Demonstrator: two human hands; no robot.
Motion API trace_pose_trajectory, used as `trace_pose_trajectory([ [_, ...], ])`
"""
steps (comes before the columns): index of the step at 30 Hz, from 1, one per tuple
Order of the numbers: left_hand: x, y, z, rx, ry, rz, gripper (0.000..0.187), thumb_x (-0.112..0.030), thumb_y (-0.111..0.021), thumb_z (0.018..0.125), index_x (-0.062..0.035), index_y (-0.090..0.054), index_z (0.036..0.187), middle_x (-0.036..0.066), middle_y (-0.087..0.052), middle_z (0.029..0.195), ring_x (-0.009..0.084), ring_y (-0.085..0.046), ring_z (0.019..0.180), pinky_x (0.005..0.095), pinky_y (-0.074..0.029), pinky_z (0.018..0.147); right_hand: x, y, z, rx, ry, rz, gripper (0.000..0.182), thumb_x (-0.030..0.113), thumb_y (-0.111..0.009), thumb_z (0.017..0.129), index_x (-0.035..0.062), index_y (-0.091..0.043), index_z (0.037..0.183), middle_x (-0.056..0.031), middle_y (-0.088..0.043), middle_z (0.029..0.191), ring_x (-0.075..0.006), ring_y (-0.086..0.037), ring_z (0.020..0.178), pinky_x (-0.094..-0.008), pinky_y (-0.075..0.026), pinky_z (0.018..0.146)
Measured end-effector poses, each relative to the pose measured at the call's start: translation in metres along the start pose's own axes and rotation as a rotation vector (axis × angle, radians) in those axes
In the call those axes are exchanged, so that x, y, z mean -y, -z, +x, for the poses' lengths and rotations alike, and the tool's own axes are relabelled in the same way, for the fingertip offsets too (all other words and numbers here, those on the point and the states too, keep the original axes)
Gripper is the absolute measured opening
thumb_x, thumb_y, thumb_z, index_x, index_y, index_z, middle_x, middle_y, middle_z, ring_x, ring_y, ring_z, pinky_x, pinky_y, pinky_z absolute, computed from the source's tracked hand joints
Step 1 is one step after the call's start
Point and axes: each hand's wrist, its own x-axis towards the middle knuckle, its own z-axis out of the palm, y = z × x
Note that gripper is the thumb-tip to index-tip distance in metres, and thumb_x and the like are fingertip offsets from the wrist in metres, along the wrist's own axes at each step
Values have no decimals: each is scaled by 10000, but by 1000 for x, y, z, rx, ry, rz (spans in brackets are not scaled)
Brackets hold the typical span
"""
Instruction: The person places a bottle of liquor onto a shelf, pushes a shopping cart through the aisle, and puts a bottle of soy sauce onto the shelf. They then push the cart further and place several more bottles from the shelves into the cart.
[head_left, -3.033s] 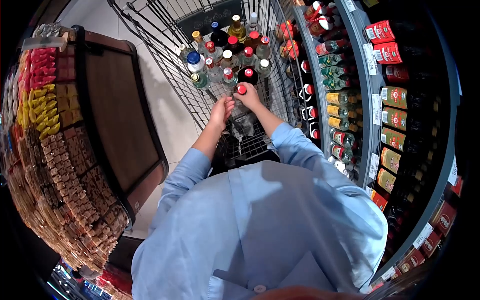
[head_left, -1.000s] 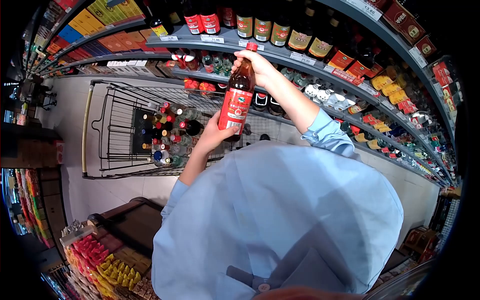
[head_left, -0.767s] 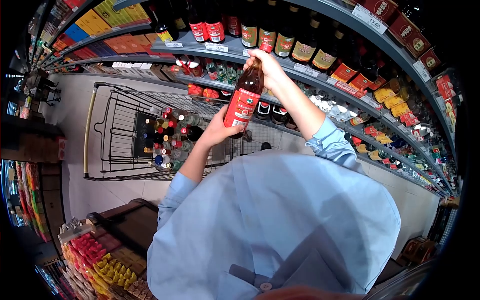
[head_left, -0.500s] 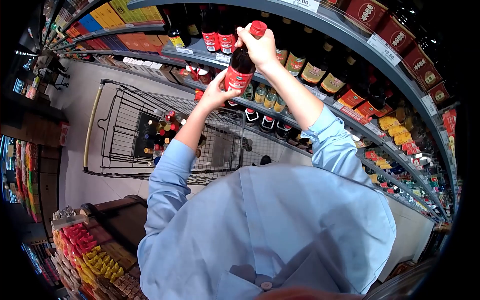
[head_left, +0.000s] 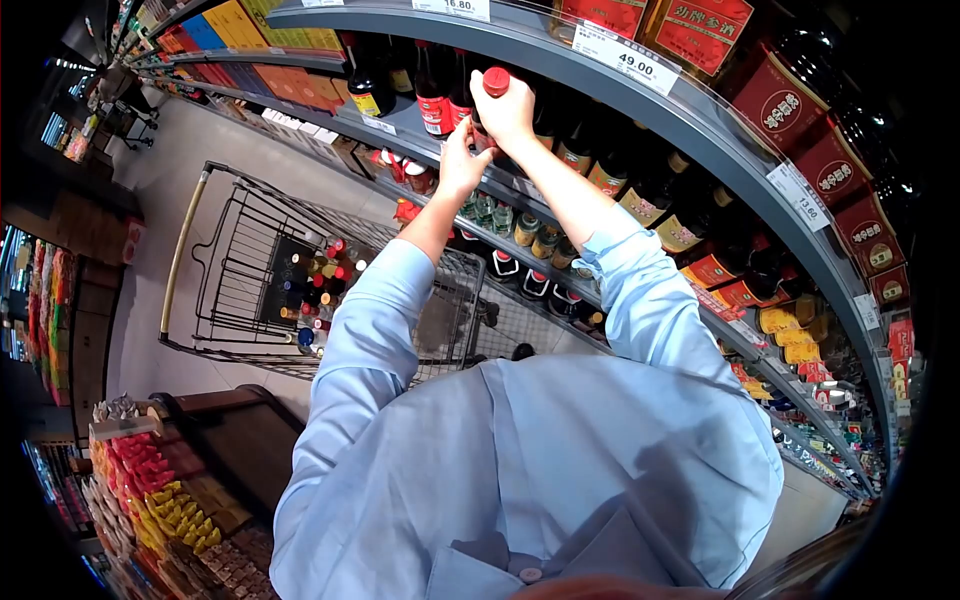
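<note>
A dark bottle with a red cap (head_left: 496, 81) is at the shelf's front edge, mostly covered by my hands. My right hand (head_left: 508, 112) is wrapped round its neck, just below the cap. Lower down, my left hand (head_left: 463, 162) has its fingers against the bottle's body. Just left of it stand dark bottles with red labels (head_left: 434, 112). Farther left is a dark bottle with a yellow label (head_left: 368, 92).
A shopping cart (head_left: 185, 255) holding several bottles (head_left: 320, 290) is at the left. Shelves of bottles curve to the right, with red boxes (head_left: 780, 105) on the upper one. A rack of packaged snacks (head_left: 150, 490) is at the lower left.
Both hands and the red-capped bottle have moved in against the shelf, beside the red-labelled bottles. The bottle's label, seen before, is now mostly hidden. The whole view has shifted a little.
</note>
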Motion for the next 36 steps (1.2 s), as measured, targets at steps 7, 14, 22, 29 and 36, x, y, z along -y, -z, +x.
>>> trace_pose_trajectory([
  [7,-4,-8,1,-49,156,158,679,-124,-732,692,-28,-420,1287,146,-570,1166,248,-553,1092,331,-437,911,-28,-7,18,30,-92,-59,286,267,-689,733,-8,-621,771,-170,-639,685,-295,-653,679,-357,-502,647],
  [14,3,-13,6,-49,153,188,627,-123,-722,694,4,-435,1237,152,-593,1126,241,-570,1064,324,-444,895,-49,-21,26,-10,-209,-130,387,333,-681,717,-14,-628,879,-218,-643,839,-364,-617,862,-383,-496,751],
  [22,16,-25,9,-100,88,239,679,-167,-742,680,-4,-416,1253,192,-576,1124,276,-560,1072,347,-447,900,-50,-20,33,10,-242,-90,447,333,-698,703,-10,-599,972,-207,-641,939,-332,-613,931,-366,-479,802],
  [29,23,-31,7,-113,170,505,608,-275,-734,671,-69,-495,1191,138,-610,1078,303,-564,1014,378,-389,910,-61,-20,40,58,6,88,390,357,-658,738,32,-598,945,-155,-638,870,-332,-619,823,-383,-489,734],
  [36,22,-35,11,-139,145,495,580,-278,-727,673,-46,-511,1159,138,-615,1058,278,-557,1013,376,-368,922,-58,-20,53,123,33,-286,260,250,-567,844,13,-581,950,-162,-631,831,-296,-625,785,-367,-486,694],
])
